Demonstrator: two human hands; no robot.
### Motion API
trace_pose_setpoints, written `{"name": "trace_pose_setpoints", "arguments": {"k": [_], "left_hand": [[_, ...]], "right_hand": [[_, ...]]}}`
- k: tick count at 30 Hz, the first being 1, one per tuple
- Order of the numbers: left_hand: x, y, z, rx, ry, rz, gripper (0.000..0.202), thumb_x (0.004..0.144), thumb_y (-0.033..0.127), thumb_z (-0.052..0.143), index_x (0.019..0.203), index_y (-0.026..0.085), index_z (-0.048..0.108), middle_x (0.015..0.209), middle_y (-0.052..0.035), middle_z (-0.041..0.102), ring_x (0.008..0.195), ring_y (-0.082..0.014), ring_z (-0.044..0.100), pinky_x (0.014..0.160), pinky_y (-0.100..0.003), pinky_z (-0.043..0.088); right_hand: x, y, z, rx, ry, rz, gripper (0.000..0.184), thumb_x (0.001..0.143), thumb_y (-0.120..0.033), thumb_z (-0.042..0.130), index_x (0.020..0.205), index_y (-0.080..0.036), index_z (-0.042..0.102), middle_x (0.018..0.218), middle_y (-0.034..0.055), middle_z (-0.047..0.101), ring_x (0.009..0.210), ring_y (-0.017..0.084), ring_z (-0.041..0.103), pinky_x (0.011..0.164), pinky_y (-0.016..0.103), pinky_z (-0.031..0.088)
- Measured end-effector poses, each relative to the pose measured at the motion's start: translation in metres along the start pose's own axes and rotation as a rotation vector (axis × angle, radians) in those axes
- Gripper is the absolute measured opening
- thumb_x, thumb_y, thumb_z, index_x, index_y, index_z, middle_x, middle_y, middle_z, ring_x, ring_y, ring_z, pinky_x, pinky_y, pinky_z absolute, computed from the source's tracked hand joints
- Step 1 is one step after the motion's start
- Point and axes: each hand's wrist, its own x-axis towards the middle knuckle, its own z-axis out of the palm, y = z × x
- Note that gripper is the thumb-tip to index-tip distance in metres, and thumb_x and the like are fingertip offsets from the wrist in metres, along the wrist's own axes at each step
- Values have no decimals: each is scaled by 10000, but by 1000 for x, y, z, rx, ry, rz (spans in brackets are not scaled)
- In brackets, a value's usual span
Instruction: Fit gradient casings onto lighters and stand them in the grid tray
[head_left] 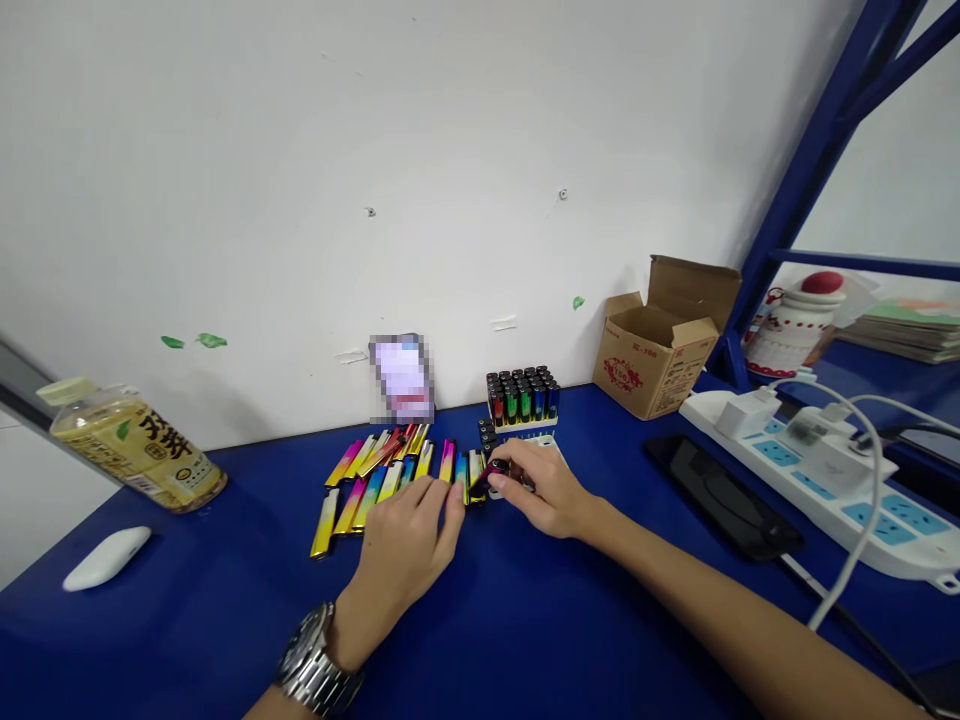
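My right hand (544, 485) pinches a slim dark purple lighter (486, 475) with a black top, held at a slant between thumb and fingers. My left hand (409, 530), with a metal watch on the wrist, is just left of it, fingers curled in and thumb close to the index finger. What its fingertips hold, if anything, is hidden. Around and beyond the left hand lie several shiny lighters (324, 522) in yellow, pink and blue. Behind my right hand, a white tray (553, 440) is partly covered; black-topped pieces stand at its left.
Upright black-topped lighters stand in a rack (525, 400) by the wall. An open cardboard box (656, 360) is right of it. A black phone (720, 495) and a corded power strip (825, 490) lie right. A drink bottle (142, 445), white mouse (107, 558) and blurred phone screen (403, 380) are left.
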Motion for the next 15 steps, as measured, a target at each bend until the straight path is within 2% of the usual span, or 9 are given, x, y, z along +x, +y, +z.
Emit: {"name": "trace_pose_setpoints", "arguments": {"k": [3,5,7,11,15], "left_hand": [[3,6,-15,333,-198,-231,472,889,370,297,641,150,633,662,-133,676,604,-277,646,554,-358,430],[3,9,-22,415,-311,-314,462,874,372,305,648,146,638,704,-148,689,653,-310,659,569,-376,431],[1,11,-26,435,-404,-337,472,869,377,300,646,140,642,736,-159,694,694,-329,665,591,-395,438],[-5,10,-26,425,-524,-262,447,874,365,300,688,139,638,766,-158,692,733,-343,667,626,-428,456],[-8,8,-19,324,-561,-43,326,887,257,311,931,131,608,796,-123,669,730,-314,663,639,-428,478]], "right_hand": [[-1,11,-11,-111,-26,-78,211,959,-303,392,947,-155,541,765,56,607,631,157,536,577,265,397],[0,16,-16,-155,-44,-74,230,971,-310,370,953,-155,540,765,58,614,629,159,539,576,267,394],[1,19,-16,-166,-67,-58,238,977,-315,360,957,-158,538,772,57,622,634,157,547,581,263,401],[1,17,-12,-190,-104,-53,251,982,-310,349,987,-153,544,796,70,642,662,169,572,594,267,421],[1,14,-8,-237,-116,-54,246,979,-295,359,1023,-148,551,844,88,660,703,185,596,610,277,433]]}}
